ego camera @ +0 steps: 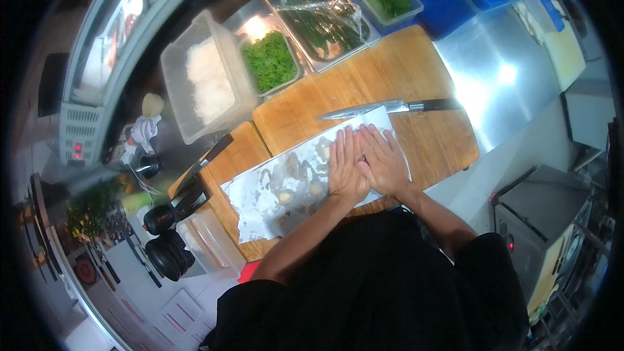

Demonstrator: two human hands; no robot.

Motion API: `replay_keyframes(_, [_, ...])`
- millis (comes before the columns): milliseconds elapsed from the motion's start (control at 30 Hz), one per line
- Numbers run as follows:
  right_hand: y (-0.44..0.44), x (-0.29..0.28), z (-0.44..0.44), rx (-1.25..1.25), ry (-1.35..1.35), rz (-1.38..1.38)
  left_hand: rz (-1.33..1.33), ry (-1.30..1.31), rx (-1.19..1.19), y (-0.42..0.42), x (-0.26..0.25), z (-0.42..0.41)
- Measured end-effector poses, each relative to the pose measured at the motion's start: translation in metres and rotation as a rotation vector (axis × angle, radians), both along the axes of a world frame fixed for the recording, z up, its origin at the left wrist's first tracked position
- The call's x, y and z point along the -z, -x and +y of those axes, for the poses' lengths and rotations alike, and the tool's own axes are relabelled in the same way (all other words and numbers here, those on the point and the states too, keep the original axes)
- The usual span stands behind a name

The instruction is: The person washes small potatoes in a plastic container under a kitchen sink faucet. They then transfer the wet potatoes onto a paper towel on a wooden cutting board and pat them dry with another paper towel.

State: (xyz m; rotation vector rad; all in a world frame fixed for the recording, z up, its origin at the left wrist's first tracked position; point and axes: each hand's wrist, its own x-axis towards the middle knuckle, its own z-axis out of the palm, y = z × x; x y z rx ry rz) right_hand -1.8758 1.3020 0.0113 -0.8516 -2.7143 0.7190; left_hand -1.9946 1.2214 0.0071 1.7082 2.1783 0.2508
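My left hand (348, 165) and my right hand (385, 161) lie flat side by side, palms down, on the right part of a white paper sheet (253, 190). Wet patches and pale, roundish pieces of food (285, 197) show through or on the paper left of my hands; I cannot tell what the pieces are. The sheet rests on a wooden cutting board (312, 102). Just beyond my fingertips a long kitchen knife (365, 109) lies on the board, its dark handle (434, 105) to the right. What is under my palms is hidden.
Behind the board stand a plastic tub of shredded white food (209, 80), a container of chopped greens (270, 62), a metal tray under cling film (319, 19) and a box of green leaves (385, 0). A second knife (209, 156) and a black bottle (178, 209) are at the left.
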Motion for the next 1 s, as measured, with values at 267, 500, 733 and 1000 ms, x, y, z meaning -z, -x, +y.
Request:
replay_keyframes(267, [0.0,-0.001,-0.001,0.003,0.051,-0.022,0.005,0.062,-0.003,-0.002,0.003,-0.002])
replay_keyframes(500, [-0.001,0.012,0.005,0.009,0.148,0.18,-0.104,-0.116,-0.033,0.004,-0.002,-0.003])
replay_keyframes(733, [-0.031,-0.008,0.033,0.135,1.083,0.67,-0.665,-0.698,-0.22,0.065,-0.042,-0.064])
replay_keyframes(1000, [0.053,-0.064,-0.044,0.005,0.01,0.213,0.049,-0.393,-0.349,0.132,-0.034,-0.181])
